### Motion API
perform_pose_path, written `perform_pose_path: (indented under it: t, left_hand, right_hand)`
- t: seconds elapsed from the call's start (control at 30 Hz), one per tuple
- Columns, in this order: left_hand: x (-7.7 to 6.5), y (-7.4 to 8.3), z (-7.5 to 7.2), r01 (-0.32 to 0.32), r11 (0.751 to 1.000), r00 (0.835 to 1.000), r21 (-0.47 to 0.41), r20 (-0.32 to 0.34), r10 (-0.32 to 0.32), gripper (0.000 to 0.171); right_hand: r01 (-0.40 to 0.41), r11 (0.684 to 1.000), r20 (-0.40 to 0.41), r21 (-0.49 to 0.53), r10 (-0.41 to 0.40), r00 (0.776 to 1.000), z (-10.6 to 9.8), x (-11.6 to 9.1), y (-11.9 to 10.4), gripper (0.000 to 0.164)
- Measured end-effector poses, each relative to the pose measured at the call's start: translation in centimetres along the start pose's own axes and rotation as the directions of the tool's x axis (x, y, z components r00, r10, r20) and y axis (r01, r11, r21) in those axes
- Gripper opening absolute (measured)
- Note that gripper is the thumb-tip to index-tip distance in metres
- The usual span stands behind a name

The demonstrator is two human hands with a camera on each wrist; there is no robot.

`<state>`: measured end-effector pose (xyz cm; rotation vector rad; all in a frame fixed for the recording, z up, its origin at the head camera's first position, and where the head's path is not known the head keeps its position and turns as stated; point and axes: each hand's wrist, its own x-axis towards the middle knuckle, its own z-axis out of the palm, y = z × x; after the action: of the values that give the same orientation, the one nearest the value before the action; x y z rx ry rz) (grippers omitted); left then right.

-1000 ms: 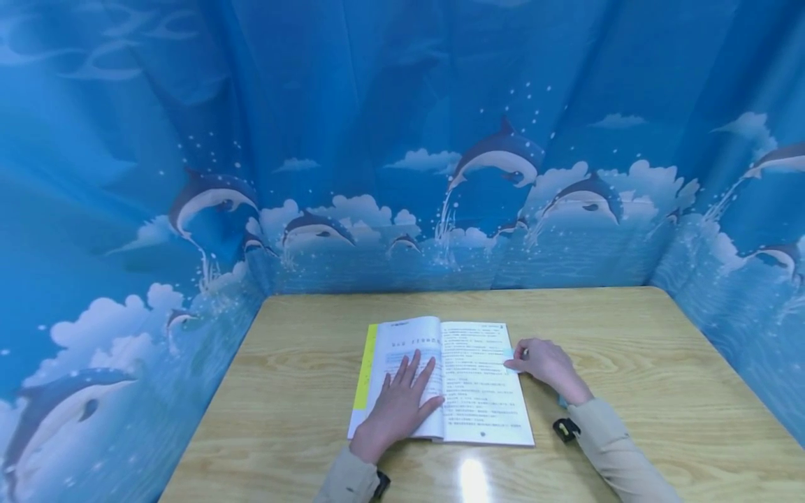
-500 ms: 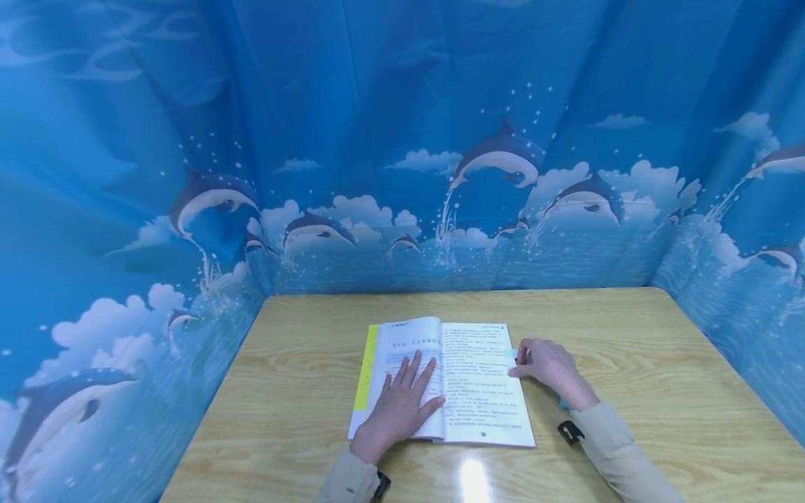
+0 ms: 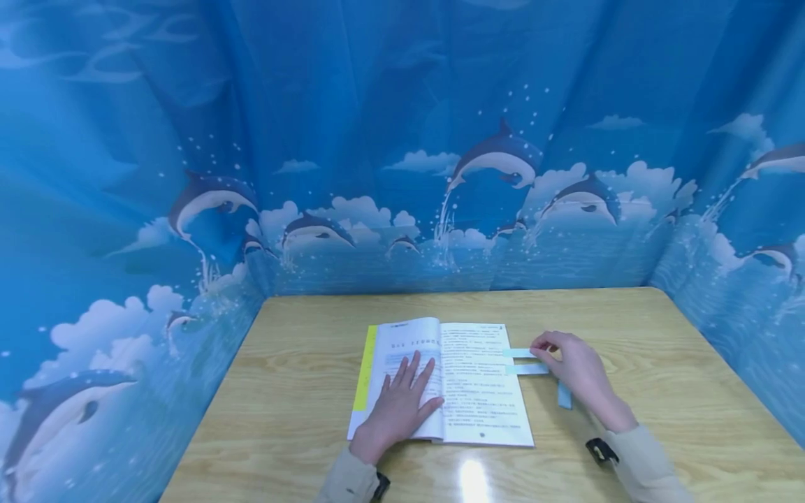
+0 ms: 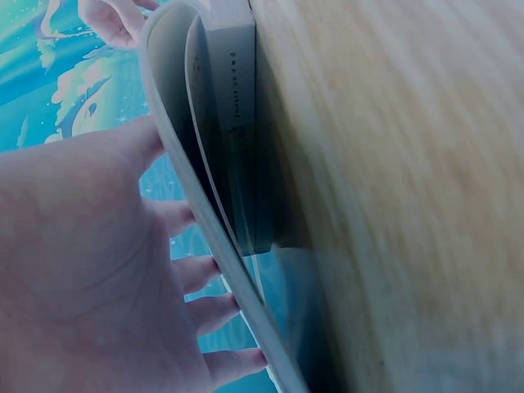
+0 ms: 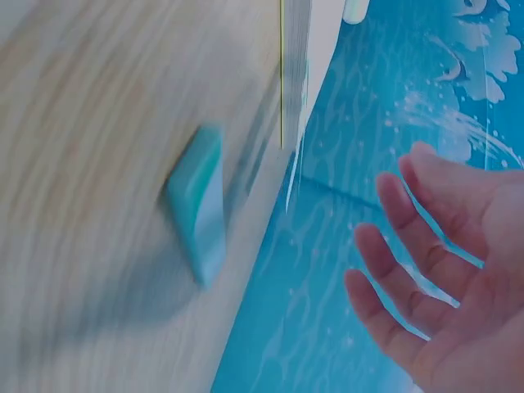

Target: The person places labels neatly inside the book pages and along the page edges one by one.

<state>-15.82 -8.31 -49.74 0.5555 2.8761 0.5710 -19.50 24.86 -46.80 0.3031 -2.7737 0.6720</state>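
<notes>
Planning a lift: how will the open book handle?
The open book is likely floppy: its pages bow in the left wrist view. The left half may shift once released: the left hand rests on an arched page. The pale blue strips could snag, overhanging the right edge.

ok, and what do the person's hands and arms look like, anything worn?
Both the left hand and right hand are bare, no gloves. Arms: plain beige long sleeves, left sleeve and right sleeve. A small black fitting shows at each wrist, details too small to read. No cables visible.
</notes>
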Motion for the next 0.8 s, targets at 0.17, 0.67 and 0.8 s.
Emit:
perform_pose_path:
  t: [0.17, 0.67, 0.8]
  left_hand:
    - [0.1, 0.0, -0.2, 0.003, 1.0, 1.0, -0.001, -0.002, -0.003, 0.068]
    - [0.0, 0.0, -0.3, 0.026, 1.0, 1.0, 0.008, 0.01, -0.026, 0.069]
    - [0.0, 0.0, -0.3, 0.026, 1.0, 1.0, 0.011, 0.012, -0.026, 0.069]
  right_hand:
    - [0.021, 0.999, -0.007, -0.031, -0.021, 1.0, -1.1, -1.3, 0.9, 0.012]
    - [0.093, 0.993, 0.196, -0.071, -0.077, 0.978, -1.7, -4.5, 3.3, 0.046]
    - [0.102, 0.99, 0.241, -0.097, -0.076, 0.968, -1.3, -4.9, 3.5, 0.056]
